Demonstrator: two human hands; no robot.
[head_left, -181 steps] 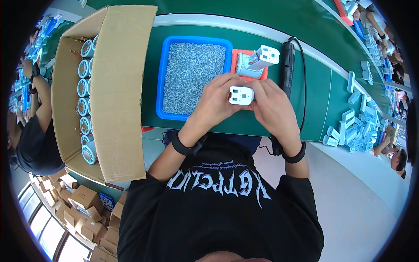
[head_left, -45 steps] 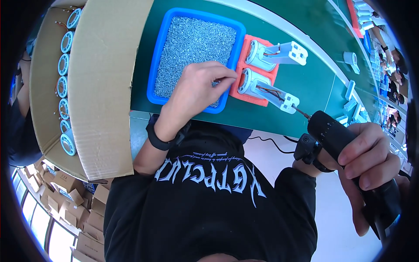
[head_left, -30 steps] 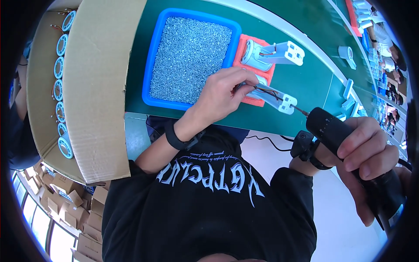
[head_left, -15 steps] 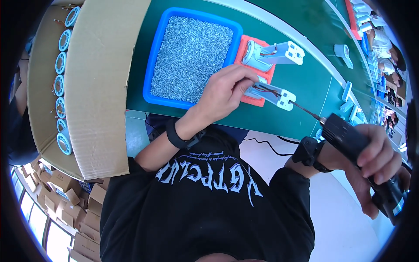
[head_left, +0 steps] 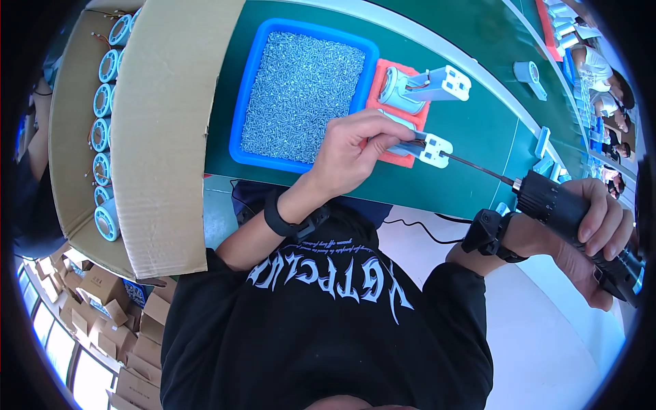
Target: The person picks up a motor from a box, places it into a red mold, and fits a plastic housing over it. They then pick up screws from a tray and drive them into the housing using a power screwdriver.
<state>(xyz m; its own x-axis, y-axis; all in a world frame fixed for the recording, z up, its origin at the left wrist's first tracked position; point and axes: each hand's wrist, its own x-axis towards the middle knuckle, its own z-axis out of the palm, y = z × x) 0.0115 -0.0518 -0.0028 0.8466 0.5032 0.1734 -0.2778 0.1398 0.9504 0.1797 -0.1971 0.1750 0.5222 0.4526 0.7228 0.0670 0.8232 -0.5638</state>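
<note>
My left hand [head_left: 355,148] is closed on a white plastic housing with a long arm [head_left: 434,152] that sits on the orange foam block [head_left: 401,161]; the fingers hide much of its body. My right hand [head_left: 593,236] is wrapped round a black power screwdriver [head_left: 551,202]. Its long thin bit [head_left: 482,168] reaches to the arm's end, where the tip seems to meet one of the holes. Behind my left hand, a second white housing [head_left: 404,92] stands in the same foam, its dark wires showing along the arm.
A blue tray [head_left: 237,130] full of small metal screws lies left of the foam. At far left, an open cardboard box [head_left: 164,137] holds several round white parts [head_left: 102,100]. Another white housing [head_left: 526,72] lies across the table [head_left: 478,126]. Co-workers sit at the far right.
The screwdriver's body has swung upward and is more level, its tip still at the arm's end. That end has shifted slightly left and up with my left hand's hold.
</note>
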